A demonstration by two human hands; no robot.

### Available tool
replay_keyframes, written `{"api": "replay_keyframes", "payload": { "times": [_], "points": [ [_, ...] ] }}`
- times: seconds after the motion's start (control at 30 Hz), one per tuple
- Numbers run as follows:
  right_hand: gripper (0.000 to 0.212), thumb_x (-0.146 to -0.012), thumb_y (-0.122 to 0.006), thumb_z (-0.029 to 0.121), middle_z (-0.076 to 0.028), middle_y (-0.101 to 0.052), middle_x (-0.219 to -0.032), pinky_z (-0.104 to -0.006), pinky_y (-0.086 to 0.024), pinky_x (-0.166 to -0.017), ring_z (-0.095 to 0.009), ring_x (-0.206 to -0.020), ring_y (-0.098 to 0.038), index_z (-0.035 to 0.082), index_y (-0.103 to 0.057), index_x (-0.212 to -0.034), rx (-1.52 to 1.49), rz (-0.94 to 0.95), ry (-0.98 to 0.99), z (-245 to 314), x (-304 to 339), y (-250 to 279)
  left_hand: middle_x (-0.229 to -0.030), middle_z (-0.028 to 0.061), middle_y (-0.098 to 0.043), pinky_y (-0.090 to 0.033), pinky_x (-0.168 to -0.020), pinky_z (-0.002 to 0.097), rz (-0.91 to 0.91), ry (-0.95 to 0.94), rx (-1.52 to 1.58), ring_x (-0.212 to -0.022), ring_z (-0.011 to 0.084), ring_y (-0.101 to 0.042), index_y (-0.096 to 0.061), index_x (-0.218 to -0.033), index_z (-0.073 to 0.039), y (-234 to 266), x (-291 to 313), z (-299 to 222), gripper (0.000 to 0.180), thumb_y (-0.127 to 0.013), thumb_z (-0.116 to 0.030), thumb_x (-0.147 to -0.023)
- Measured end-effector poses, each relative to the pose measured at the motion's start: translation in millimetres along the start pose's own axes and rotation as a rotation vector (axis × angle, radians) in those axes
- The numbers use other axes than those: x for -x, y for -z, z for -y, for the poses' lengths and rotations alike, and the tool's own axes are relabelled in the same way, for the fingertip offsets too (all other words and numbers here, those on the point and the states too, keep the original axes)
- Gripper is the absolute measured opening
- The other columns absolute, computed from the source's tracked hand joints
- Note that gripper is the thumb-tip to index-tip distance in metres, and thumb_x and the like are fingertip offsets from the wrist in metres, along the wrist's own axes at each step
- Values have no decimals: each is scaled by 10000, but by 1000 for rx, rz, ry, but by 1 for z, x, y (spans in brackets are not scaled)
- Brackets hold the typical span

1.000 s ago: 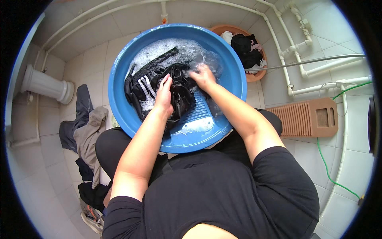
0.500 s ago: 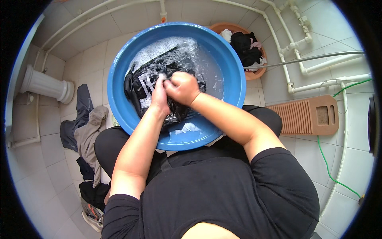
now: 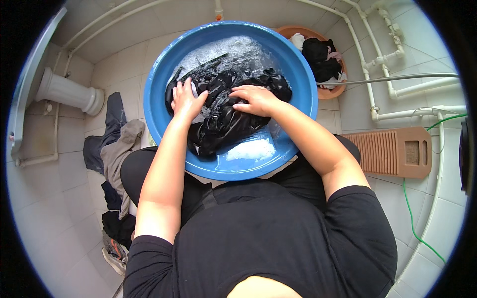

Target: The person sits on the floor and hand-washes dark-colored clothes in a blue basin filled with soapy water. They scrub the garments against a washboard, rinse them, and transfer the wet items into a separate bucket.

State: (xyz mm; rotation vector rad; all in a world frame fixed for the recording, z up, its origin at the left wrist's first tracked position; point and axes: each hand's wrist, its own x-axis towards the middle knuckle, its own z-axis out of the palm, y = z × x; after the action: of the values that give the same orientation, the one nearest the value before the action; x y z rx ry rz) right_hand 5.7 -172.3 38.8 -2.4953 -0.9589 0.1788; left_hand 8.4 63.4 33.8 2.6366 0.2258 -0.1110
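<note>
A large blue basin [image 3: 152, 99] holds soapy water and a wet, shiny black garment [image 3: 213, 131]. My left hand [image 3: 186, 103] rests on the garment's left part, fingers spread. A small pale patch shows between its thumb and forefinger; whether it is foam or an object I cannot make out. Over the right part of the black cloth, my right hand [image 3: 254, 101] lies with its fingers stretched out toward the left, fingertips touching the fabric. White foam [image 3: 226, 49] covers the water at the far side, and more suds float by the near rim.
Behind the basin at right, an orange-brown tub [image 3: 338, 92] holds dark and light clothes. A brown washboard [image 3: 387, 151] lies to the right, near a green hose [image 3: 412, 223]. Grey trousers [image 3: 121, 146], dark clothes and a shoe [image 3: 114, 256] lie at left. White pipes [image 3: 372, 84] run along the walls.
My hands were together and closed over the cloth; now they are apart and opened flat. The black garment has spread toward the right and the near side of the basin.
</note>
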Motion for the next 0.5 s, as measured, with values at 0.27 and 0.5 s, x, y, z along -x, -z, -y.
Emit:
{"api": "replay_keyframes", "payload": {
  "times": [0.27, 0.5],
  "points": [
    [465, -856, -463, 432, -154, -571, -1135, -418, -425, -885, -302, -1079, -530, 42, -598, -1071, 192, 188, -771, -31, 2, 13, -1086, 170, -599, -442, -867, 321, 224, 22, 391, -951, 241, -604, -529, -1156, 9, 6, -2, 14, 646, -739, -180, -574],
    [763, -753, -565, 574, -180, -600, -1036, -345, -503, -513, -248, -786, -615, -33, -474, -1206, -875, 18, -760, 33, -11, 61, -721, 93, -620, -469, -658, 424, 144, -866, 89, -720, 299, -611, -564, -921, -166, 34, 90, -100, 305, -573, -22, -653]
  ]
}}
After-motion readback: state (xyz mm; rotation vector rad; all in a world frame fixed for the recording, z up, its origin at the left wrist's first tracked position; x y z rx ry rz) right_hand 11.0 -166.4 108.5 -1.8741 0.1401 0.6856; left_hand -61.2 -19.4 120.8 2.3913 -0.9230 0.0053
